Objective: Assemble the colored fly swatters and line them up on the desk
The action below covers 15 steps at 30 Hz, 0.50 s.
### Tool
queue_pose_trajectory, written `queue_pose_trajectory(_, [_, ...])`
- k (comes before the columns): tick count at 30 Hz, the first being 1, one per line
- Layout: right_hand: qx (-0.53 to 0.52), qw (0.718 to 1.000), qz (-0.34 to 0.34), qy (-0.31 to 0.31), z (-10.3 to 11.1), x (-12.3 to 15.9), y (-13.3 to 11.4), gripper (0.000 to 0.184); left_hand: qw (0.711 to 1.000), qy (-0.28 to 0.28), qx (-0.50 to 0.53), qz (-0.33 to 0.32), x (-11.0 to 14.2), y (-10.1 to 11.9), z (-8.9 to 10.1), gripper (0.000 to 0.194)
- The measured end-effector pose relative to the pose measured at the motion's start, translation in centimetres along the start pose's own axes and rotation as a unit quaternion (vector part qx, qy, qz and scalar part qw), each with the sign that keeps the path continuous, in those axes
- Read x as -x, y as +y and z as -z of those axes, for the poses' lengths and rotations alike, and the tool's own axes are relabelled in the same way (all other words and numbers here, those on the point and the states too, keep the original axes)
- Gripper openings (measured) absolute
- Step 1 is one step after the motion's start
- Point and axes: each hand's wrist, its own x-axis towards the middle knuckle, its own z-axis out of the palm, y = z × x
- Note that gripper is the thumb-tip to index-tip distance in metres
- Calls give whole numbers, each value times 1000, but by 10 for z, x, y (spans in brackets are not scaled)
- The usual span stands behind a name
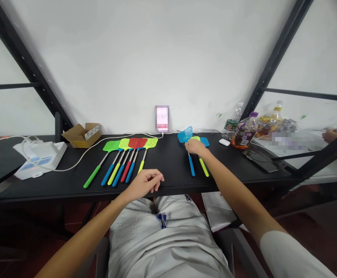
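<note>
1. The right hand [196,148] has its fingers closed around the neck of a blue fly swatter [185,135], whose mesh head tips up above the black table [168,170].
2. Just beside it, partly behind the hand, lie a yellow-green fly swatter [204,167] and another blue swatter head [204,141].
3. The left hand [149,180] is loosely half-curled near the table's front edge, nothing visible in its grasp; it overlaps a yellow-green handle [141,166], contact unclear.
4. That handle ends a row of seven on the left, including a green fly swatter [111,146] and a red fly swatter [137,143], heads overlapping.
5. Behind, between the groups, a lit screen [162,117] stands against the wall.
6. Farther right are a white case [224,142], a purple-capped bottle [245,131] and a green-labelled bottle [231,125].
7. At far left, an open cardboard box [83,136].
</note>
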Motion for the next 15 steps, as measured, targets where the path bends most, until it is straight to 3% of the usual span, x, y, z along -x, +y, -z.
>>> queue_pose_trajectory(8, [51,999,-9,13,-14,5,-6,34,1000,-1,1,-5,-1,-2,0,34])
queue_pose_trajectory(15, [72,997,-1,25,-13,14,-11,30,1000,1,-7,-1,-1,-1,-2,33])
